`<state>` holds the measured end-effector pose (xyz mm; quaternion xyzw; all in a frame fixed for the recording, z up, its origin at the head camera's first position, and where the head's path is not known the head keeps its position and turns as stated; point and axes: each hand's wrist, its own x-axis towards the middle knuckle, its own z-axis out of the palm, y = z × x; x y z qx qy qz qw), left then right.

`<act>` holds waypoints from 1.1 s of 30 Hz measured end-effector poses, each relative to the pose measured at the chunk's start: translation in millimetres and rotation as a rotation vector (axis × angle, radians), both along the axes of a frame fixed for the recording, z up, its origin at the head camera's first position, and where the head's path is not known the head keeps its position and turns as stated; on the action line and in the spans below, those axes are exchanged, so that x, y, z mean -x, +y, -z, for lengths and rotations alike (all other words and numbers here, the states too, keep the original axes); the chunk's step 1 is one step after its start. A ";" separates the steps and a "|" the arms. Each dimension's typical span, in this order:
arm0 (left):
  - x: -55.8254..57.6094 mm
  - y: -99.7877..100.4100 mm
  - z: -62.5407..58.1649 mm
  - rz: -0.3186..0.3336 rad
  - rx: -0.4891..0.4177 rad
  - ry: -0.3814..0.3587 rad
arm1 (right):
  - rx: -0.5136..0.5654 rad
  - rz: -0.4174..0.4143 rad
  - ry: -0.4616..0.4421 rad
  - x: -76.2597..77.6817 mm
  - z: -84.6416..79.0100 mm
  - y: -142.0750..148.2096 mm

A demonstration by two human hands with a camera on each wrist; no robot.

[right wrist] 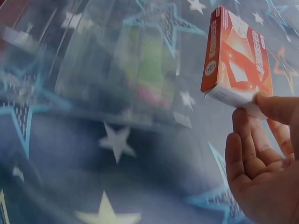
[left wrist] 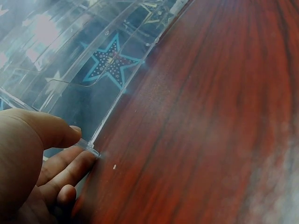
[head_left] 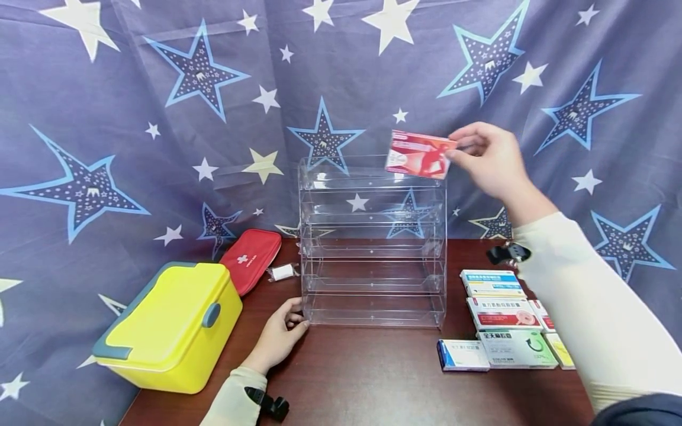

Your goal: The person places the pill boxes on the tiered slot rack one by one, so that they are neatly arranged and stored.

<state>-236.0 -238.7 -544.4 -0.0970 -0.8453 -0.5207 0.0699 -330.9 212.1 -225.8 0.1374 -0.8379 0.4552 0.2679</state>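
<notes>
A red and white medicine box (head_left: 420,155) is pinched at its right end between the thumb and fingers of my right hand (head_left: 487,157). It is held up in front of the top tier of a clear acrylic display rack (head_left: 373,302), slightly tilted. The right wrist view shows the box (right wrist: 240,56) from its side, with the fingertips at one end. Down at the rack's lower left corner, my left hand (head_left: 278,334) grips the edge. In the left wrist view the thumb and fingers of that hand (left wrist: 46,158) lie on either side of the clear corner.
Several medicine boxes (head_left: 517,349) lie in rows on the brown table (head_left: 362,378), right of the rack. To the left stand a yellow lidded case (head_left: 176,325), a red first aid pouch (head_left: 250,260) and a small white packet (head_left: 283,272). A star-patterned curtain (head_left: 351,77) hangs behind.
</notes>
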 end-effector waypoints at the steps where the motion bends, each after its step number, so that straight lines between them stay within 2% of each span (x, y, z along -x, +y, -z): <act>1: 0.2 0.8 0.5 -0.007 0.001 0.001 | -0.007 -0.006 -0.003 5.8 0.1 -8.7; 8: 1.4 7.7 1.7 -0.058 0.015 -0.002 | -0.023 -0.018 -0.040 38.7 -2.5 -61.4; 17: 2.0 3.2 0.9 -0.016 -0.004 -0.010 | 0.019 -0.018 -0.121 66.5 3.1 -110.6; 20: -0.3 5.3 -1.4 -0.030 -0.001 -0.008 | 0.008 -0.024 -0.130 71.6 7.9 -124.5; 27: -10.5 13.3 -17.0 -0.043 0.010 0.015 | -0.024 -0.045 -0.125 73.3 15.8 -151.7; 33: -2.0 4.4 -3.0 -0.032 0.004 -0.001 | -0.030 -0.065 -0.130 74.0 20.7 -165.0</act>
